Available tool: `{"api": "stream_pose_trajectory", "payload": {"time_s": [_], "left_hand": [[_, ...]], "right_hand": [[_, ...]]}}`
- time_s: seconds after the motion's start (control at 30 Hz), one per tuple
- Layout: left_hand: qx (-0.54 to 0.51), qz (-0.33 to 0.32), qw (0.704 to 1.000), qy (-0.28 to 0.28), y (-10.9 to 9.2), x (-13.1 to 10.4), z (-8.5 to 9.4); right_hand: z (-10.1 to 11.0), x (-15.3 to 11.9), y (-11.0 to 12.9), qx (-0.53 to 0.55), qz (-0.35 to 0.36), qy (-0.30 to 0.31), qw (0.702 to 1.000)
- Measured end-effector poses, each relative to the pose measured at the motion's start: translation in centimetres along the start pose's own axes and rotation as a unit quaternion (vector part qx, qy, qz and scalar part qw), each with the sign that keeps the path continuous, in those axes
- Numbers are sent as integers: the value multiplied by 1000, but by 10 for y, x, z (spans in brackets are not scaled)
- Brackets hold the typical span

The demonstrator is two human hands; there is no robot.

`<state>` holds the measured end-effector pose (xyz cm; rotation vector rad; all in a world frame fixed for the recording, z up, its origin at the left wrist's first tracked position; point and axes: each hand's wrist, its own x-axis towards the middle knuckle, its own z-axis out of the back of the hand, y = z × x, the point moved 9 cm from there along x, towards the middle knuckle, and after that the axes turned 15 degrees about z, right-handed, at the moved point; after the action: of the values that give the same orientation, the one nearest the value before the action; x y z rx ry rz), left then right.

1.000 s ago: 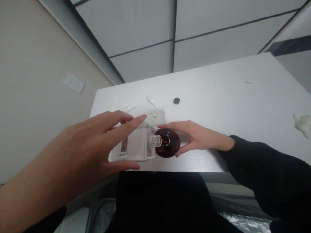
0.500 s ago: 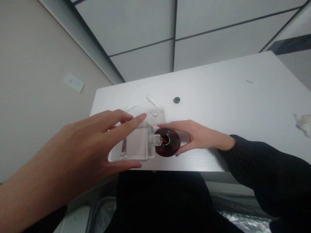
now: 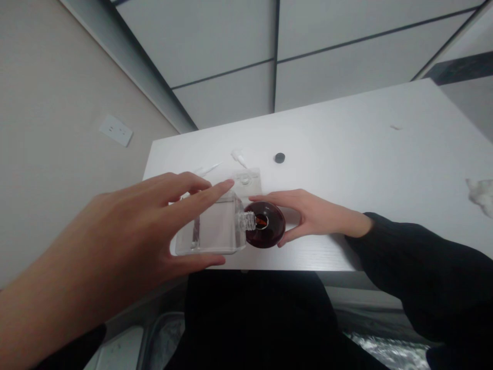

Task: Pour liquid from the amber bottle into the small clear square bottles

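My left hand (image 3: 154,221) is wrapped round a clear square bottle (image 3: 217,226), thumb below and fingers above. The bottle is tipped on its side, its threaded neck pointing right. That neck sits over the mouth of a dark amber bottle (image 3: 271,231), which stands upright on the table. Closed round the amber bottle's right side is my right hand (image 3: 304,213). Liquid shows inside the clear bottle; whether it is flowing I cannot tell. Behind the bottles lies a flat transparent piece (image 3: 248,182) with a round mark, partly hidden.
On the white table (image 3: 346,154) lie a small dark round cap (image 3: 279,158), a white nozzle-like piece (image 3: 239,157) and a thin clear piece (image 3: 210,168). Crumpled white tissue (image 3: 481,195) is at the right, a small scrap (image 3: 395,127) farther back. A wall socket (image 3: 116,130) is at left.
Both hands and both bottles hold nearly the same position. The whole view has shifted very slightly.
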<state>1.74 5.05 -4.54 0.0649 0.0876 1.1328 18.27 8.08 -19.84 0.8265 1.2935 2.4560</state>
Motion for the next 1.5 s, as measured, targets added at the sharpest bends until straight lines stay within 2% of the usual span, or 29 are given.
{"api": "stream_pose_trajectory", "payload": {"time_s": [0.63,1.5], "left_hand": [[14,7,1000,9,1,0,2],[36,-9,999,7,-11,8,11]], "right_hand": [[0,-1,0,-6,2,1,1000],[0,-1,0,-12,-2,-2,1000]]}}
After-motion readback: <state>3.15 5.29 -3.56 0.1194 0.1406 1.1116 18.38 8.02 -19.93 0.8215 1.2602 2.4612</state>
